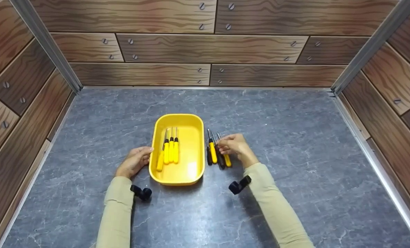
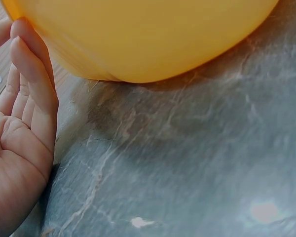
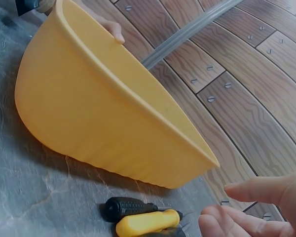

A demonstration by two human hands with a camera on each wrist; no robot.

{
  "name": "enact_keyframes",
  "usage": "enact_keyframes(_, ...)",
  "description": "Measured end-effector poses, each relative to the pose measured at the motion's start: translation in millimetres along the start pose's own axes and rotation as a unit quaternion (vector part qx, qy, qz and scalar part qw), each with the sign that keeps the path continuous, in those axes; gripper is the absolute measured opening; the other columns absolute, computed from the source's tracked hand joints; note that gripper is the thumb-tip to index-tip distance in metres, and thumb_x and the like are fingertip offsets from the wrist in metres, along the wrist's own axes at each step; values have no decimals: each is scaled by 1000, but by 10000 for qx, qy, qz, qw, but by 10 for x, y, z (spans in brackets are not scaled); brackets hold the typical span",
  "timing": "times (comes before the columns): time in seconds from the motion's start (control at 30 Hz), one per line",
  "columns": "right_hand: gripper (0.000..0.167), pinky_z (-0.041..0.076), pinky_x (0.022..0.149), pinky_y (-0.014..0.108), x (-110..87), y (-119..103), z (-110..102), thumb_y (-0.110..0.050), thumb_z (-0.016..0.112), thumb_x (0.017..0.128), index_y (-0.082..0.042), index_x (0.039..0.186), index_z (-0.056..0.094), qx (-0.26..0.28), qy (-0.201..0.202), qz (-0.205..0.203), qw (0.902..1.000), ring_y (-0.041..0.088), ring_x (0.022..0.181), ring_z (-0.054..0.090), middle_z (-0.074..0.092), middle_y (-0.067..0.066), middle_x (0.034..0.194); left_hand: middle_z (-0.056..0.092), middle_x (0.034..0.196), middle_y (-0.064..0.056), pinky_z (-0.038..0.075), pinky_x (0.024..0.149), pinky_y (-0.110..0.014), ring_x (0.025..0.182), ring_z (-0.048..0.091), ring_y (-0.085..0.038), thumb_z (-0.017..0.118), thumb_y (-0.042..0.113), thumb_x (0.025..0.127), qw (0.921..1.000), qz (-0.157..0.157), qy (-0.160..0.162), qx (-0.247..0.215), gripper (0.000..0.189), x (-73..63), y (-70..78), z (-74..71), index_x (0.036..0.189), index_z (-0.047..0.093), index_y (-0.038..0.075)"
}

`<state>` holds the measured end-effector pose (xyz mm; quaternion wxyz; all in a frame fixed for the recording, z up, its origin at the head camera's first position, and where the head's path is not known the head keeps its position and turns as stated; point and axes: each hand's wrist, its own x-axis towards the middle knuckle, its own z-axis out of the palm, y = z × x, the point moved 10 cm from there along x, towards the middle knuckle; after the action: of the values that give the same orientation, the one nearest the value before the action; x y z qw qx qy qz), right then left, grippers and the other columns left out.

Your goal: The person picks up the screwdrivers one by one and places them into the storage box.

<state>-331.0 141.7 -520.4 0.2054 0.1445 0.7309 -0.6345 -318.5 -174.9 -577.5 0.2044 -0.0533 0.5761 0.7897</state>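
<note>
The left hand's (image 1: 135,160) fingers pinch the tub (image 1: 191,156), likely to keep it still. The right hand's (image 1: 237,146) fingers are apart, near drivers (image 1: 213,153) just beside the tub, maybe for easy reach. Four yellow drivers (image 1: 171,151) lie inside.

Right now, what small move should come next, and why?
I'd probably pinch the rightmost yellow screwdriver: the right hand is beside it, fingers parted; the left hand holds the tray, and four yellow ones already lie inside.
</note>
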Motion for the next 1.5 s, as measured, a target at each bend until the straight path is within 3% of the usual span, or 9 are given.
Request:
enact_keyframes(0.2,33,57,55,19,30,32,-72,1,59,88,16,118,56,-147,75,-57,9998,7,53,60,62,-1,63,70,73,6,54,65,-15,67,64,-3,48,7,96,10000,29,-17,-19,25,6,5,-4,82,67,13)
enact_keyframes(0.43,13,58,56,22,50,99,-169,3,64,83,7,96,62,-448,333,-1,9984,8,52,60,62,-1,59,70,73,6,54,65,-15,66,64,-3,47,6,96,10000,28,-44,-67,25,-1,2,2,83,67,13)
enact_keyframes(0.63,6,59,57,24,48,150,-245,0,67,81,0,85,63,-737,502,81,9960,8,51,61,62,-1,57,70,73,6,54,64,-15,67,64,-2,47,7,96,10000,47,-15,-4,23,-7,9,-6,86,67,12)
enact_keyframes(0.93,13,58,55,24,65,222,-309,-1,70,80,2,90,64,-978,635,200,9930,7,51,61,62,-1,57,68,72,5,51,62,-14,64,61,-3,47,6,97,10000,21,1,-10,22,-3,0,-3,85,66,12)
enact_keyframes(1.17,9,55,49,21,65,270,-307,1,72,78,0,79,64,-1274,645,352,9891,7,46,59,61,-1,54,68,71,6,52,62,-14,64,62,-2,48,7,96,10000,-6,5,1,23,-8,-7,-13,84,66,13)
enact_keyframes(1.5,17,54,48,21,76,315,-317,2,72,75,-5,72,57,-1583,773,540,9829,7,45,58,57,-2,49,69,72,6,53,64,-14,66,63,-2,47,6,97,10000,20,-9,0,24,-15,16,0,84,67,13)
